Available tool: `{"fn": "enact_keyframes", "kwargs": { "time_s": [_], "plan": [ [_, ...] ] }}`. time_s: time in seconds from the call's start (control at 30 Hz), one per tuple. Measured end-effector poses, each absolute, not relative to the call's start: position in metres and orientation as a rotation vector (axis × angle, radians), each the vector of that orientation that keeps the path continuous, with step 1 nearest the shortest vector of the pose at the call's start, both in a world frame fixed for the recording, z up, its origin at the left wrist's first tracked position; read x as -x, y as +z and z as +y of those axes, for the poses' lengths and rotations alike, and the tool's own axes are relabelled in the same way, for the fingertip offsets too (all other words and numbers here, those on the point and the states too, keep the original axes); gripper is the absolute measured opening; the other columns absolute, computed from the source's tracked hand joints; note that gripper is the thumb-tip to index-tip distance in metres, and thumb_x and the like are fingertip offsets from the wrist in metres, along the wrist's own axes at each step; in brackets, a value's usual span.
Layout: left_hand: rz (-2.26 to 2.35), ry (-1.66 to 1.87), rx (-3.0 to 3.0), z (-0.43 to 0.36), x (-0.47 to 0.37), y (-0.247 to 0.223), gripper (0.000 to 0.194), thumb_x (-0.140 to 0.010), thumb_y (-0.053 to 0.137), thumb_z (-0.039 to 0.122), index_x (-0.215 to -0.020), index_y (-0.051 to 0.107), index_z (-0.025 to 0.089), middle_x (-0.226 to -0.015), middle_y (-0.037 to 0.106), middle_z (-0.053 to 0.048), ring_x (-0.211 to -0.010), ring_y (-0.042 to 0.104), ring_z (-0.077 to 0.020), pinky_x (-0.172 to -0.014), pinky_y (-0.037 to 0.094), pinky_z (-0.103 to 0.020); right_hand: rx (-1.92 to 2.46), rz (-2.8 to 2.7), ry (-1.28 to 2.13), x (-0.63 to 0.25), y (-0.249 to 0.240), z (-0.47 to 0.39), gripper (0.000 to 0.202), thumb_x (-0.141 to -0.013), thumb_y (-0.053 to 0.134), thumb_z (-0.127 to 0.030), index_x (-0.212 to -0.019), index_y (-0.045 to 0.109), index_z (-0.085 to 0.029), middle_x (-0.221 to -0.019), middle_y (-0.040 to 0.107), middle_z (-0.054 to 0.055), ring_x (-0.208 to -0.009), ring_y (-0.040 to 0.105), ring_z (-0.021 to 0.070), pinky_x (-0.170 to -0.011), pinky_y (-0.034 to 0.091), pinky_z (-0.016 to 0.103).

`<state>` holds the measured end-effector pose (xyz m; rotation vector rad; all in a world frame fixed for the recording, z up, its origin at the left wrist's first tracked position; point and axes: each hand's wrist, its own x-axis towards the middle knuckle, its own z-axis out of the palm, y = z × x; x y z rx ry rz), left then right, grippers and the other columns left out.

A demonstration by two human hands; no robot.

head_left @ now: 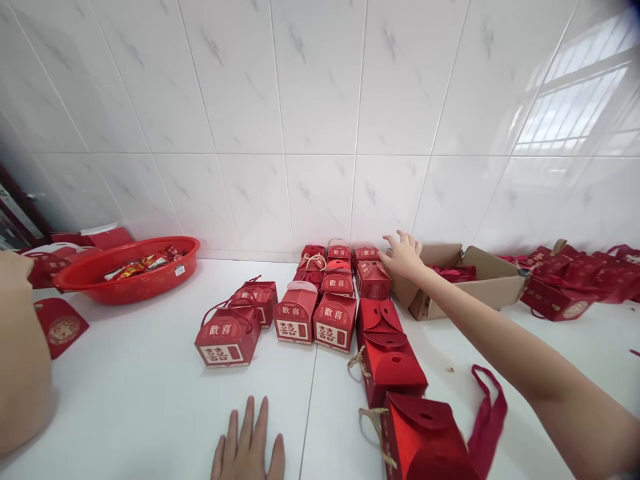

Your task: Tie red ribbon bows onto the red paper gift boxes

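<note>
My left hand [247, 445] lies palm down on the white table with its fingers spread, holding nothing. Stretched far forward, my right hand [404, 257] hovers with fingers apart beside a small red gift box [374, 280] in the back row and the left end of an open cardboard box [465, 293]. Nothing shows in its fingers. Nearer to me, red boxes with rope handles [395, 367] run in a line toward the front edge. Two red boxes with white panels [335, 322] stand left of that line. Another red box with a cord handle [227, 337] sits further left.
A red plastic basin [145, 283] with wrapped sweets stands at the back left. A tan paper bag [23, 360] rises at the left edge. More red boxes [560, 293] crowd the back right. A red ribbon strap [489, 420] lies under my right arm. A tiled wall [320, 100] closes the back.
</note>
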<state>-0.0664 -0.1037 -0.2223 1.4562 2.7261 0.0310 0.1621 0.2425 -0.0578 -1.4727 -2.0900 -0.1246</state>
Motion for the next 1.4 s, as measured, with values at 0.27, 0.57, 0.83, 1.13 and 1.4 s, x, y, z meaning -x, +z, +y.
{"fn": "enact_keyframes", "kwargs": {
  "time_s": [0.27, 0.57, 0.83, 1.13, 1.4],
  "plan": [
    [2.759, 0.160, -1.492, -0.105, 0.062, -0.220, 0.061, -0.086, 0.036, 0.040, -0.143, 0.033, 0.020, -0.152, 0.023, -0.003, -0.142, 0.017, -0.0277, -0.113, 0.019, -0.045, 0.965, -2.002, 0.406, -0.278, -0.122, 0.035, 0.034, -0.091, 0.044, -0.037, -0.122, 0.052, -0.028, -0.137, 0.044, 0.010, -0.125, 0.044, 0.0259, -0.100, 0.040, 0.043],
    [2.724, 0.275, -1.537, -0.102, 0.060, -0.212, 0.060, -0.087, 0.035, 0.039, -0.142, 0.035, 0.015, -0.152, 0.025, -0.008, -0.141, 0.018, -0.0322, -0.113, 0.019, -0.047, 1.208, -1.567, 0.518, -0.278, -0.246, -0.080, 0.065, -0.072, 0.069, -0.042, -0.127, 0.040, -0.023, -0.121, 0.049, 0.014, -0.104, 0.054, 0.0296, -0.074, 0.054, 0.040],
    [2.374, 0.970, -1.615, -0.115, 0.034, -0.205, 0.063, -0.083, 0.050, 0.036, -0.139, 0.038, 0.011, -0.146, 0.035, -0.017, -0.139, 0.024, -0.0322, -0.112, 0.025, -0.049, 1.015, -1.854, 0.699, -0.247, -0.228, -0.065, 0.074, -0.086, 0.051, -0.032, -0.147, 0.010, -0.023, -0.145, 0.034, 0.013, -0.135, 0.032, 0.0280, -0.108, 0.034, 0.047],
    [1.514, 1.134, -1.772, -0.106, -0.055, -0.213, 0.062, -0.086, 0.051, 0.036, -0.143, 0.031, 0.020, -0.147, 0.037, -0.010, -0.136, 0.034, -0.0218, -0.112, 0.029, -0.039, 0.959, -1.874, 0.757, -0.243, -0.235, -0.069, 0.066, -0.091, 0.044, -0.029, -0.148, 0.010, -0.027, -0.144, 0.039, 0.009, -0.132, 0.039, 0.0235, -0.105, 0.039, 0.043],
    [1.676, 1.187, -1.718, -0.085, -0.052, -0.229, 0.052, -0.086, 0.049, 0.035, -0.134, 0.043, 0.017, -0.127, 0.058, -0.013, -0.117, 0.055, -0.0246, -0.099, 0.045, -0.039, 1.012, -1.913, 0.754, -0.238, -0.238, -0.050, 0.066, -0.089, 0.043, -0.021, -0.147, 0.014, -0.025, -0.121, 0.062, 0.010, -0.108, 0.061, 0.0239, -0.084, 0.053, 0.037]
  ]
}}
